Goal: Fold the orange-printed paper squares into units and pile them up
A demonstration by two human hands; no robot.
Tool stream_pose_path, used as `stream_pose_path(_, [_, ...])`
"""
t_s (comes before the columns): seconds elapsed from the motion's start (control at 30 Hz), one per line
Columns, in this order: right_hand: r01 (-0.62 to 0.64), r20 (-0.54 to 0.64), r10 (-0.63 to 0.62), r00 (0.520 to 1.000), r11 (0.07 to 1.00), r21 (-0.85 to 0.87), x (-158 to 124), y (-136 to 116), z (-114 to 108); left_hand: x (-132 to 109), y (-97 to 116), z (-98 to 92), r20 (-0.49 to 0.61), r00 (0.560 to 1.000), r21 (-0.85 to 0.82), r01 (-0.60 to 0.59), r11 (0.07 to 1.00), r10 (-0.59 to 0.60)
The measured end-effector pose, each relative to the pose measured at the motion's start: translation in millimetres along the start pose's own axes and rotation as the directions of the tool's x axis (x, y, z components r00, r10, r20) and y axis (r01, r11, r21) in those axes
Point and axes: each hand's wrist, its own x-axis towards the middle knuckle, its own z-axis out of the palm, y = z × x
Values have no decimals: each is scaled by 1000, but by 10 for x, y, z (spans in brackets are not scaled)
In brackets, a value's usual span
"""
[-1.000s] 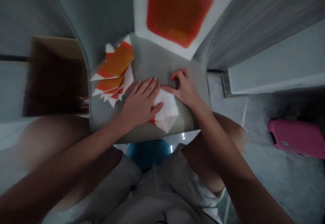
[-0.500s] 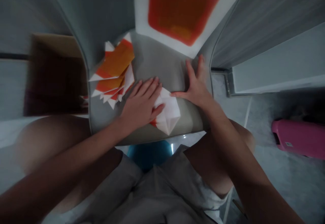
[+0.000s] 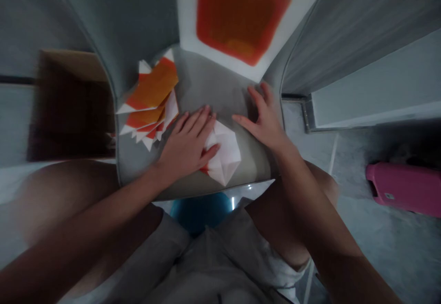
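A partly folded sheet of paper (image 3: 225, 152), mostly white with a bit of red-orange at its lower left, lies on the grey chair seat (image 3: 213, 81). My left hand (image 3: 188, 145) rests flat across the paper's left side, fingers stretched out, hiding part of it. Just right of the paper, my right hand (image 3: 265, 118) hovers at or on the seat with fingers spread; it holds nothing. A pile of folded orange and white paper pieces (image 3: 151, 88) sits to the left of my left hand.
A white sheet with a red-orange square (image 3: 241, 19) leans at the back of the chair. On the floor, an open cardboard box (image 3: 69, 58) stands at left and a pink case (image 3: 406, 189) at right. Something teal (image 3: 201, 212) shows below the seat.
My right hand has come away from the folded paper's right corner, its thumb now apart from it. My left hand stays on the paper. The whole view has shifted slightly.
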Motion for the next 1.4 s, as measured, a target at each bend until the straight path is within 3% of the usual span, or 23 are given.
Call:
stream_pose_path(0.07, [-7,-37,11,999,995,103,28,-189,30,-12,-12,-15,-41,999,-30,15,999,-16])
stream_pose_path(0.17, [-30,111,5,994,975,221,67,-460,105,-51,-27,-29,-146,987,-72,60,996,-70])
stream_pose_path(0.23, [-54,196,9,981,973,224,85,-588,154,-83,-28,-26,-206,973,-66,92,994,-104])
stream_pose_path(0.33, [-124,233,80,969,976,177,110,-681,201,-122,-18,-4,-259,954,-39,148,988,-153])
stream_pose_path(0.47, [-187,262,147,954,973,135,154,-687,215,-141,-10,36,-287,926,-49,243,969,-247])
stream_pose_path(0.63, [-222,217,199,956,971,86,148,-704,253,-98,-2,49,-237,931,-77,268,960,-279])
stream_pose_path(0.73, [-207,176,190,966,975,83,117,-718,296,-62,28,23,-246,900,-83,349,933,-359])
stream_pose_path(1.03, [-196,227,140,964,949,247,121,-565,334,-103,90,-16,-208,825,-102,516,850,-526])
stream_pose_path(1.1, [-199,231,126,965,923,330,94,-546,317,-106,75,-26,-194,807,-156,536,830,-558])
stream_pose_path(1.2, [-223,205,142,968,861,457,21,-555,285,-91,20,-58,-138,816,-360,486,796,-561])
stream_pose_path(1.3, [-225,209,129,969,810,542,-63,-594,250,-66,-40,-89,-86,820,-611,406,680,-566])
stream_pose_path(1.4, [-211,226,91,970,778,592,-130,-628,218,-49,-57,-97,-43,787,-738,390,551,-615])
